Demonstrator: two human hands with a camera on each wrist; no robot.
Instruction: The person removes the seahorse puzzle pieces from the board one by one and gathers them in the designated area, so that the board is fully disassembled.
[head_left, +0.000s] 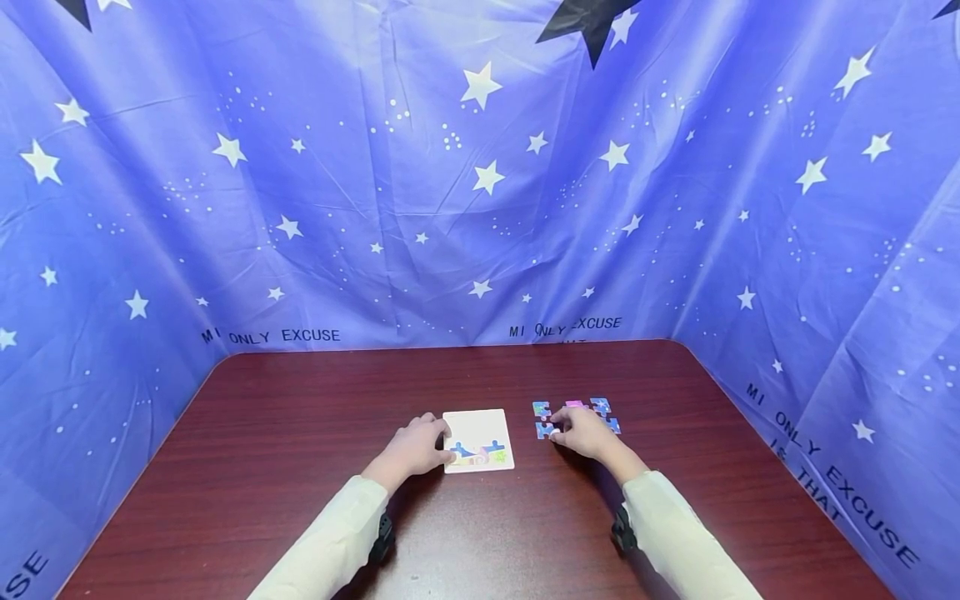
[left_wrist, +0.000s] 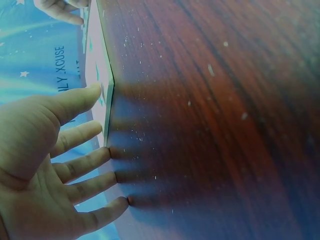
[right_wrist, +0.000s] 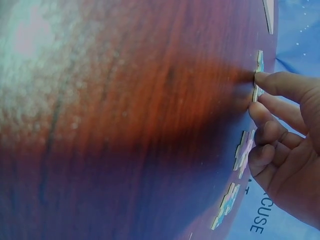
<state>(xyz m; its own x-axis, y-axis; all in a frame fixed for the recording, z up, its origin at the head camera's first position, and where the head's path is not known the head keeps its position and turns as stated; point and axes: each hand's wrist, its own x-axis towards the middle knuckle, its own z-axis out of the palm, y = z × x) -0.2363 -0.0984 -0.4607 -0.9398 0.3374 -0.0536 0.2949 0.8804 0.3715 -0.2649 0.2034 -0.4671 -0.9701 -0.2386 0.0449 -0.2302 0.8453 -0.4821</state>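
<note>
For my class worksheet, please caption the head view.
Left fingers touch a puzzle board; right fingers are among loose puzzle pieces.

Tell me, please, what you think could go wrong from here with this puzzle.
The right hand is close among loose puzzle pieces, so it could nudge neighbours aside.

The thin piece at its thumb might slip during lifting, as there is little edge to hold.

The white puzzle board might slide or turn under pressure, since the left hand touches it at just the left side.
</note>
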